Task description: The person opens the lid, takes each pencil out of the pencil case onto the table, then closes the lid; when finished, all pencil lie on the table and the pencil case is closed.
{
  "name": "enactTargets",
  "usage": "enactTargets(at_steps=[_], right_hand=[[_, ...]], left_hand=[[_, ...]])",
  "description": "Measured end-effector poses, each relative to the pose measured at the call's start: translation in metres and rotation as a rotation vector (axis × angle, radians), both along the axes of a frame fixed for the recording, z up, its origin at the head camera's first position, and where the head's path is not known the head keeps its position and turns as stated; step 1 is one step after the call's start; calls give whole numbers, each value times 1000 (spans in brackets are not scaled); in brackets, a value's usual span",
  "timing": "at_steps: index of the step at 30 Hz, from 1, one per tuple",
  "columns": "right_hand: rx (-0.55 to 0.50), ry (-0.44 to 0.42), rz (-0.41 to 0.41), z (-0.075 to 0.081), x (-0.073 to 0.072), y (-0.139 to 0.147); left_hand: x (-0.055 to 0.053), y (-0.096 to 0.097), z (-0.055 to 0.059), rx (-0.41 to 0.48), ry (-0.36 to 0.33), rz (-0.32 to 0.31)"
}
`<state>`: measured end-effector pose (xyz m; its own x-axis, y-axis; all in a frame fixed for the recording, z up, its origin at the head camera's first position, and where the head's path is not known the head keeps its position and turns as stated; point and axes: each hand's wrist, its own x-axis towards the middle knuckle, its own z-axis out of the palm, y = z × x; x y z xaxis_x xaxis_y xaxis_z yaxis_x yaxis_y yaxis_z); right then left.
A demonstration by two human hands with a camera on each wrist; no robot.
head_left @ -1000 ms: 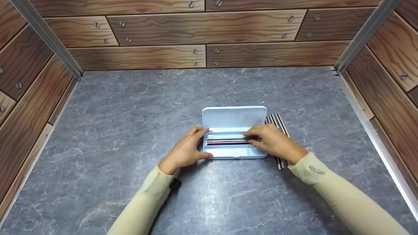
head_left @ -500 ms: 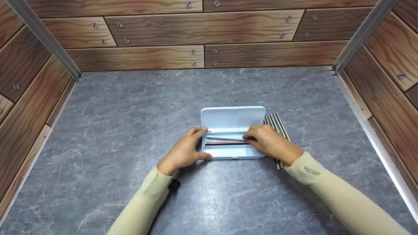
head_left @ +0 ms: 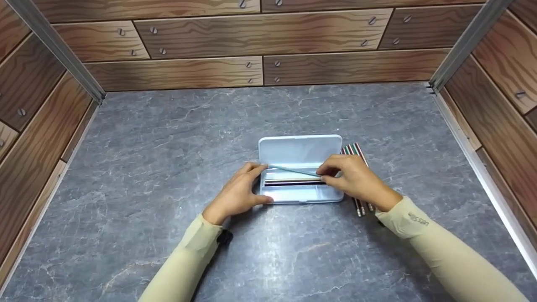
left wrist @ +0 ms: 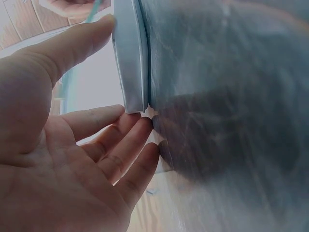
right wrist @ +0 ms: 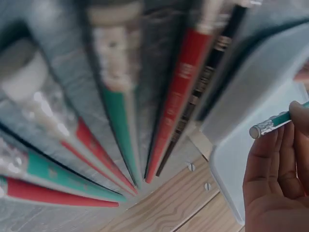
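Note:
A light-blue pencil case (head_left: 300,150) stands with its lid raised on the grey marbled table. My left hand (head_left: 238,191) steadies its left end, thumb at the front corner and fingers at the back. Between thumb and fingers my right hand (head_left: 352,179) pinches a green pencil (head_left: 293,170) near its eraser end, slanting above the case's tray. The ferrule and white eraser of that pencil show in the right wrist view. Several dark-striped pencils (head_left: 291,182) lie lengthwise in the middle of the case. From the left wrist, the case end (left wrist: 133,58) meets my thumb and fingertips.
Several red, green and black pencils (right wrist: 176,92) lie on the table just right of the case, erasers toward me, partly under my right hand. Wood-patterned walls (head_left: 201,73) with metal corner posts enclose the table at the back and sides.
My right hand has lifted the green pencil from among the others in the case and moved slightly up and right. My left hand stays on the case end.

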<state>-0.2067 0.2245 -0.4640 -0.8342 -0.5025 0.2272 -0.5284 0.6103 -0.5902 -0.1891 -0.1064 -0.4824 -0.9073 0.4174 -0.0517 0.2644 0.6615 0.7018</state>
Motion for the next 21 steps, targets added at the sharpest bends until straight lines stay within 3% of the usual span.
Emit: enactTargets(at_steps=[12, 21], right_hand=[[-177, -63, -197, 27, 12, 30], [-211, -82, -430, 17, 26, 77]], left_hand=[[0, 0, 0, 1, 11, 0], [0, 0, 1, 0, 15, -2]])
